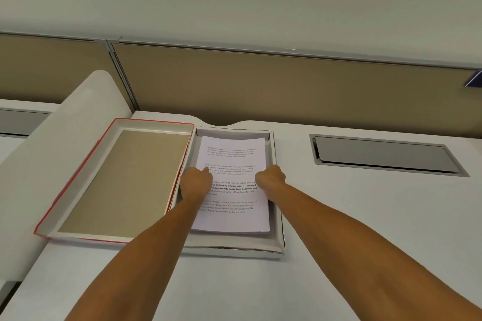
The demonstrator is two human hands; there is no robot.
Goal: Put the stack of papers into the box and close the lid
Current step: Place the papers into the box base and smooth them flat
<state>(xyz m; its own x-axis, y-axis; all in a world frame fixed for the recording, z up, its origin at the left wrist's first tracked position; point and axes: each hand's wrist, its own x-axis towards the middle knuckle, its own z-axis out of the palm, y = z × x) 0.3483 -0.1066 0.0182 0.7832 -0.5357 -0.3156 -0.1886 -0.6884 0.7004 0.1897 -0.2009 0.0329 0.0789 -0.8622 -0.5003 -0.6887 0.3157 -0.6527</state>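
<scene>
With stack of papers (232, 185) lying inside white box (277, 216), both hands' fingers curled, seemingly gripping its side edges: release, then fetch red-edged lid (114, 179).

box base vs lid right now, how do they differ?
The box base holds the stack of papers; the lid holds nothing, its tan inner face up. The lid has a red outer edge; the base looks plain white. The lid sits left of the base. Both are shallow open trays on the desk.

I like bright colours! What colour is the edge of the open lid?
Red, with a tan inside. The lid shows best in the head view.
</scene>
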